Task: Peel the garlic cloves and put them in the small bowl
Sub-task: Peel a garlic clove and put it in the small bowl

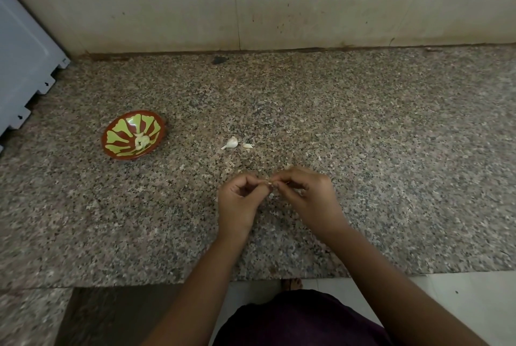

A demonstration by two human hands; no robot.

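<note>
A small red bowl with a green leaf pattern (122, 147) stands on the speckled granite counter at the left, with a few peeled garlic cloves (141, 141) inside. Two unpeeled garlic cloves lie on the counter in the middle: a larger one (231, 143) and a smaller one (248, 146). Nearer to me, my left hand (240, 200) and my right hand (310, 194) meet fingertip to fingertip and pinch a small garlic clove (270, 183) between them. Most of that clove is hidden by my fingers.
A tiled wall (279, 2) runs along the back of the counter. A pale grey appliance (25, 66) stands at the far left. A small dark chip (219, 60) lies by the wall. The counter's front edge (279, 278) runs just below my forearms.
</note>
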